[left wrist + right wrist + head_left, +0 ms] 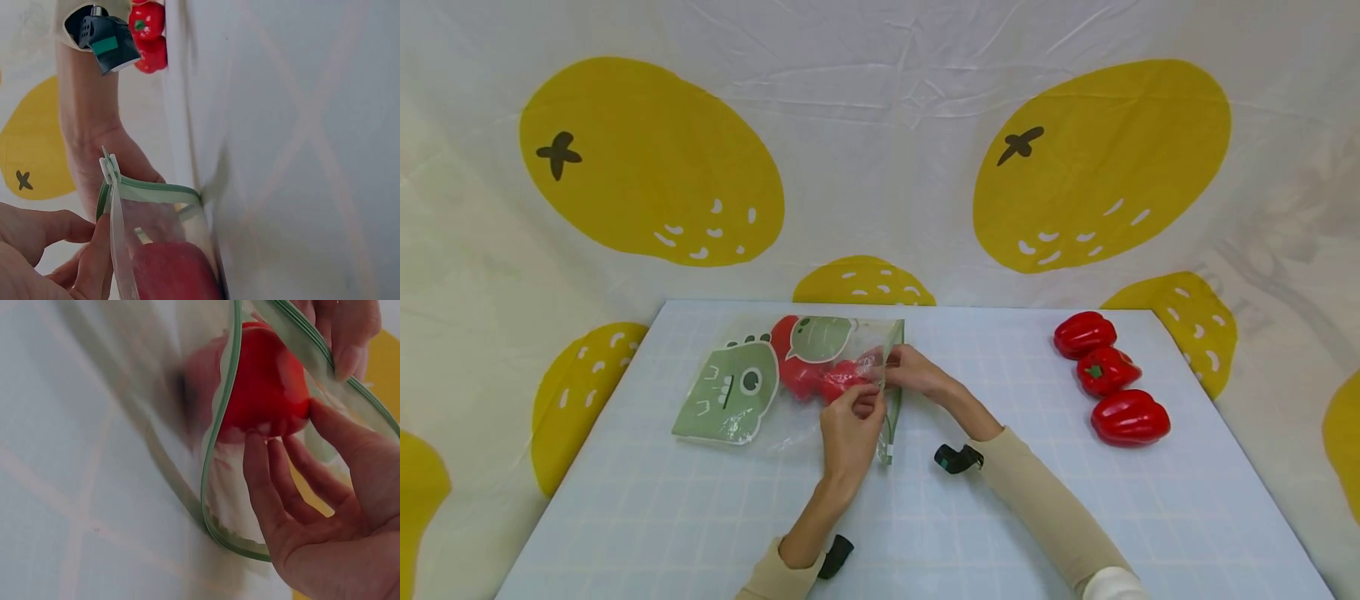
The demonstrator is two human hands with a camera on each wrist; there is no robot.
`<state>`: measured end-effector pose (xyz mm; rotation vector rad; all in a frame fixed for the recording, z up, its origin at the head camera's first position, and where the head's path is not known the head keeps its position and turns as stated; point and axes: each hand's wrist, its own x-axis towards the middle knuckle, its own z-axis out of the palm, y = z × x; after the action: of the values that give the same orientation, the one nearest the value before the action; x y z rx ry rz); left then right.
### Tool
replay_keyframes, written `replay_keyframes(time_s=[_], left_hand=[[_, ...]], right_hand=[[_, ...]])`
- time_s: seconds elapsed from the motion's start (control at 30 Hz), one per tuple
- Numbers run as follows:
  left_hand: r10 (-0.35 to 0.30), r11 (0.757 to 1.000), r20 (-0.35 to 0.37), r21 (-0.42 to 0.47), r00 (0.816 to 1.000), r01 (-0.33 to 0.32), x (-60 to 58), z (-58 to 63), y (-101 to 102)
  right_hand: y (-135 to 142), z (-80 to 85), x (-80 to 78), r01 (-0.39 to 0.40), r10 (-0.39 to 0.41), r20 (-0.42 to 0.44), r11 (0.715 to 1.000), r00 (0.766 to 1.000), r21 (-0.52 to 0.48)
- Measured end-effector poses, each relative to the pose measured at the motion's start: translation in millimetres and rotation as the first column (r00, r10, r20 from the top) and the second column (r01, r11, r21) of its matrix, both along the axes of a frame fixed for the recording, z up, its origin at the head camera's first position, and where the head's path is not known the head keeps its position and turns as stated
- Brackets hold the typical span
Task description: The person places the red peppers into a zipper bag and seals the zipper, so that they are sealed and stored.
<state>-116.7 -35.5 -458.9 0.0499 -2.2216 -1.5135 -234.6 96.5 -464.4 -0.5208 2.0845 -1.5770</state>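
Observation:
A clear zip bag (730,400) with a green cartoon print and green zip edge lies on its side, mouth facing right. Red peppers (803,379) show through its plastic, partly hidden by the print. My left hand (852,433) pinches the near side of the bag's mouth between thumb and fingers. Reaching in from the right, my right hand (919,372) has its fingers inside the opening. In the right wrist view its thumb and fingertips hold the end of a shiny red bell pepper (265,381). That pepper (175,272) also shows inside the mouth in the left wrist view.
Three red bell peppers stand in a row at the right of the table: a far one (1084,334), a middle one with a green stem (1107,372) and a near one (1130,418). Behind the table (970,533) hangs a white curtain (880,167) with yellow fruit prints.

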Motion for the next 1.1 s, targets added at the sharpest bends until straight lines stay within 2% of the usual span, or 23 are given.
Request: replay_keyframes(time_s=[0.27,0.5,0.83,1.1], left_hand=[[-0.007,0.999,0.036,0.054,0.999,0.005,1.4,-1.5,4],[-0.010,0.995,0.021,0.096,1.000,0.008,-0.4,-2.0,4],[-0.041,0.983,0.054,0.184,0.998,0.030,-3.8,-0.2,1],[-0.039,0.979,0.079,0.204,0.996,0.022,-6.2,-0.5,0]], right_hand=[[0,-5.9,-3.3,-0.021,0.023,0.084,1.000,0.996,-0.022],[0,-5.5,-4.2,-0.049,0.051,0.121,0.998,0.991,-0.026],[12,5.3,1.0,-0.052,0.050,0.097,0.999,0.994,0.013],[26,15.1,9.2,-0.039,0.039,0.022,0.998,0.999,0.042]])
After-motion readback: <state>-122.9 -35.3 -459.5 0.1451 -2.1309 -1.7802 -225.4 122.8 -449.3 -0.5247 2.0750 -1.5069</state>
